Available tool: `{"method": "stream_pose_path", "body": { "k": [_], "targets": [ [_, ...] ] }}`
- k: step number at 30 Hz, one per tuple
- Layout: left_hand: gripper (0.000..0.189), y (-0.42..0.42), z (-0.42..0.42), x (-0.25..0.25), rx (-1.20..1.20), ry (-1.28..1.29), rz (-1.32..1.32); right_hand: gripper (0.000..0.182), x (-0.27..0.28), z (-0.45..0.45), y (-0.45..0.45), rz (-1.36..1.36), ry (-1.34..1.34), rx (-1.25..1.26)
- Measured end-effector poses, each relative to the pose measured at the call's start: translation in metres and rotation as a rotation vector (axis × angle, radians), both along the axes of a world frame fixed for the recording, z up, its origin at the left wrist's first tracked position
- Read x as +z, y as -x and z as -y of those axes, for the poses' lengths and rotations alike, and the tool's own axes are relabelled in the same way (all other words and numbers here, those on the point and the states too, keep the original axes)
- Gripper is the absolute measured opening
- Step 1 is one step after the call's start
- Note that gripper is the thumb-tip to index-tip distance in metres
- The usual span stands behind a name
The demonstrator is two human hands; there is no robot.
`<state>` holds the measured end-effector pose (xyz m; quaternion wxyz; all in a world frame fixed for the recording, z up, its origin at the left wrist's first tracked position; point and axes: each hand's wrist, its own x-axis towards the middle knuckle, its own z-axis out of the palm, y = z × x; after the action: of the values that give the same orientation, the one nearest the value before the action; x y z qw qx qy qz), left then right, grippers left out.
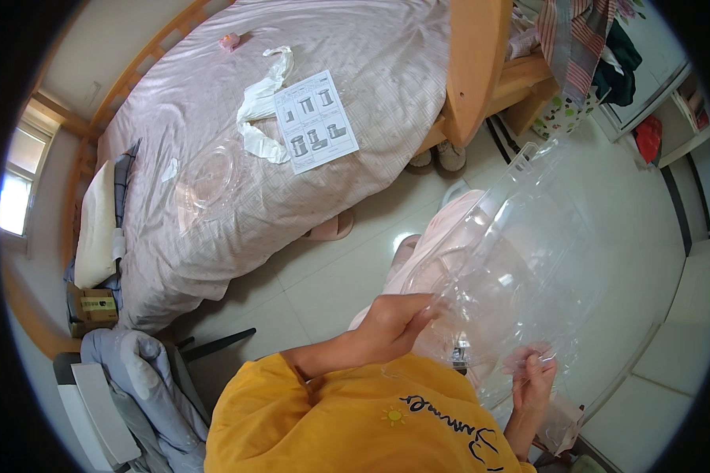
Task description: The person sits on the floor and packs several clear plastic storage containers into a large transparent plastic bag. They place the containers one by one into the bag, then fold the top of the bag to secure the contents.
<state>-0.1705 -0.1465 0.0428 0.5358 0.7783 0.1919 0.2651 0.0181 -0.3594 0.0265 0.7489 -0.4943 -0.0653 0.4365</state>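
Observation:
A large clear plastic piece (497, 248), see-through and shiny with moulded shapes, spans the space over my lap. Its near left edge is gripped by my left hand (399, 322). Lower right, my right hand (532, 372) pinches thin clear plastic at the near side; whether this is part of the same piece cannot be told. On the bed lie an instruction sheet with drawings (316, 121), a crumpled white bag or wrap (260, 100) and another clear plastic piece with a round shape (210, 177).
The bed (343, 177) with its pale cover stands ahead to the left, its wooden post (479, 71) beyond. Slippers (334, 227) and shoes (449, 159) are at its edge. A chair with folded bedding (142, 378) stands lower left; a cardboard box (92, 307) is beside the bed.

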Motion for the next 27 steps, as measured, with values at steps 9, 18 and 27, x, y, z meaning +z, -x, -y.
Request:
{"method": "stream_pose_path", "body": {
  "k": [9, 18, 27],
  "targets": [
    [0.018, 0.073, 0.017, -0.013, -0.206, -0.348, -0.166, 0.027, -0.010, 0.038, 0.040, -0.034, 0.258, 0.062],
    [0.009, 0.081, 0.006, -0.009, -0.304, -0.483, -0.058, 0.029, -0.014, 0.039, 0.041, 0.042, 0.227, -0.026],
    [0.015, 0.117, -0.110, -0.034, 0.691, 0.045, -0.153, 0.028, -0.006, -0.026, -0.020, 0.106, -0.118, -0.219]
  ]
}}
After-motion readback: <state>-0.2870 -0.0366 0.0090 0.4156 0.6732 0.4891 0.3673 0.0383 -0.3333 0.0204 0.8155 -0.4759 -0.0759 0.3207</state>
